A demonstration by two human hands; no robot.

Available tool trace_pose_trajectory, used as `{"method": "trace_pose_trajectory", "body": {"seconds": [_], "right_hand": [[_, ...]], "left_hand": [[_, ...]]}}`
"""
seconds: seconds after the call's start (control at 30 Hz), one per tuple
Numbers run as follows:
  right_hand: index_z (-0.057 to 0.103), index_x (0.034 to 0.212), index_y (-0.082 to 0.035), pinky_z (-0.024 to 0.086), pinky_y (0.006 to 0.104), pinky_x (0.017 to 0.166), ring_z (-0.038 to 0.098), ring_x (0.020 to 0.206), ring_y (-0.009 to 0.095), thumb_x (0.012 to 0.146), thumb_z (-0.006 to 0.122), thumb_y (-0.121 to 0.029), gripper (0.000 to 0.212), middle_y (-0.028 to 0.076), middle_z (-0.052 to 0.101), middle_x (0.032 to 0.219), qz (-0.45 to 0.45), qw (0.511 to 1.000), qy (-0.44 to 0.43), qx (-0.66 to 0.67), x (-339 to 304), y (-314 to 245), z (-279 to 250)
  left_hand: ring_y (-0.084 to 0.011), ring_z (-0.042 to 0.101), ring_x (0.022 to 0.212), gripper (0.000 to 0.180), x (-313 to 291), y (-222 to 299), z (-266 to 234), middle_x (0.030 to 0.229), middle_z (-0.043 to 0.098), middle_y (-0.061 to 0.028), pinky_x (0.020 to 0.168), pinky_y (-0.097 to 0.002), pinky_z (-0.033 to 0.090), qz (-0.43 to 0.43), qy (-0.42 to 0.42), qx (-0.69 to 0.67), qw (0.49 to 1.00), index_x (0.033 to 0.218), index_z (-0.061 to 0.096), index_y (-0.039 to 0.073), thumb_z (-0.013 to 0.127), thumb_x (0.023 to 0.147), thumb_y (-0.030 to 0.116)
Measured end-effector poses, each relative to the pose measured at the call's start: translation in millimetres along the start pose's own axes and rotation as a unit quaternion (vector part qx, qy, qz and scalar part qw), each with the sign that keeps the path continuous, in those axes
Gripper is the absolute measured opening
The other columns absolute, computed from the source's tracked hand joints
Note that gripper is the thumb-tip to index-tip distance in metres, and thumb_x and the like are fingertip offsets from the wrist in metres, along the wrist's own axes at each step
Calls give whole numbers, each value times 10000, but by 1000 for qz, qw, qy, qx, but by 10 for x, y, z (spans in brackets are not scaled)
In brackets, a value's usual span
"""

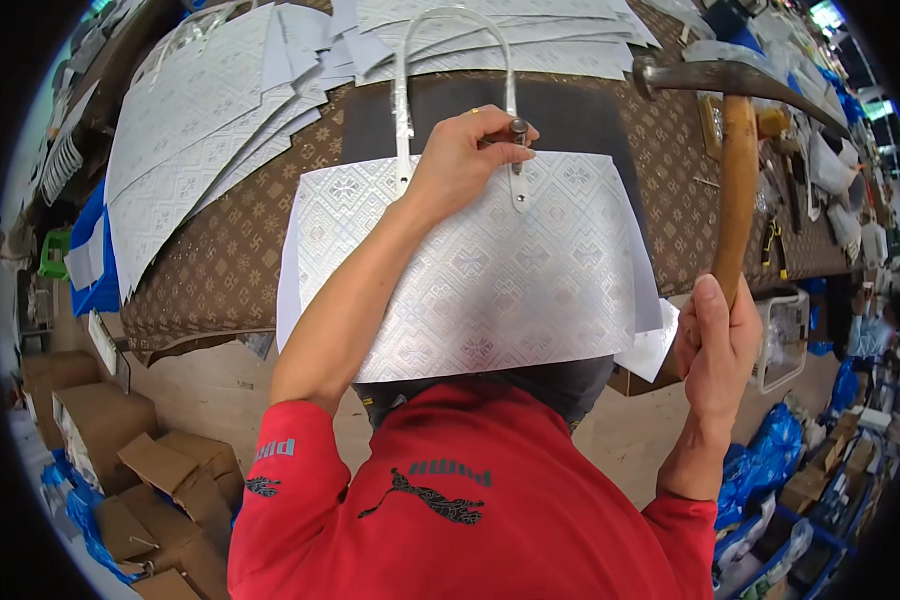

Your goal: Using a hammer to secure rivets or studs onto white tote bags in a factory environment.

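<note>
A silvery white patterned bag panel (470, 270) lies before me, its near edge hanging over the table's front. A pale strap handle (402, 95) loops up from its far edge. My left hand (465, 155) pinches a short metal punch (518, 128) upright over the right end of the handle, where a tab with a small dark fastener rests on the panel. My right hand (718, 340) is wrapped round the wooden handle of a hammer (738, 170). The hammer's metal head is raised to the right of the panel, apart from the punch.
A dark board (580, 115) lies under the panel's far part on the brown patterned tabletop (240, 265). Stacked patterned sheets (200, 130) cover the left and back. Pliers (773, 245) lie at right. Cardboard boxes (110, 430) stand on the floor at left, blue bags (775, 445) at right.
</note>
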State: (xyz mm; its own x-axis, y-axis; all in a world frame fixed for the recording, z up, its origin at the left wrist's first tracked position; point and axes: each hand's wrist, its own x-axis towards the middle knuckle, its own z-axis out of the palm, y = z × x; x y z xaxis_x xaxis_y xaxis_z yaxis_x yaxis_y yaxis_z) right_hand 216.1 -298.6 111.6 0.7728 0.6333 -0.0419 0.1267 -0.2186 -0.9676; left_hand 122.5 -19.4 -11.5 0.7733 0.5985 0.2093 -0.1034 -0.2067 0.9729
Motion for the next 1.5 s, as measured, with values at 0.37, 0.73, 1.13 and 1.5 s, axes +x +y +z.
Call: {"method": "trace_pose_trajectory", "body": {"seconds": [0.37,0.73,1.13,1.5], "right_hand": [[548,943,-50,271,204,408,376,461,33,1033,595,-256,230,-47,458,625,-168,984,11,58,10,-219,-47],[539,950,-64,273,189,422,360,493,9,1045,564,-236,198,-74,430,629,-29,981,-97,-165,144,192,-22],[534,953,-68,240,186,400,354,469,3,1054,556,-230,192,-70,434,631,5,998,2,-57,-70,64,-167],[520,879,-106,259,222,393,371,460,37,1032,597,-265,233,-55,419,611,-66,970,-79,-220,46,460,-65]], "left_hand": [[-134,659,872,181,-2,-11,69,957,667,-39,811,-269,541,8,-32,106,994,1064,716,-22,682,889,-52],[-129,650,900,208,-77,40,57,978,660,-36,813,-267,542,-26,-39,-5,999,1077,715,-10,678,882,-71],[-144,671,859,176,-210,13,107,976,697,-74,755,-284,531,1,-69,44,997,1059,734,12,729,885,34],[-115,633,855,212,-250,2,84,932,646,-45,768,-259,518,-35,-74,18,996,1093,691,-5,716,883,14]]}}
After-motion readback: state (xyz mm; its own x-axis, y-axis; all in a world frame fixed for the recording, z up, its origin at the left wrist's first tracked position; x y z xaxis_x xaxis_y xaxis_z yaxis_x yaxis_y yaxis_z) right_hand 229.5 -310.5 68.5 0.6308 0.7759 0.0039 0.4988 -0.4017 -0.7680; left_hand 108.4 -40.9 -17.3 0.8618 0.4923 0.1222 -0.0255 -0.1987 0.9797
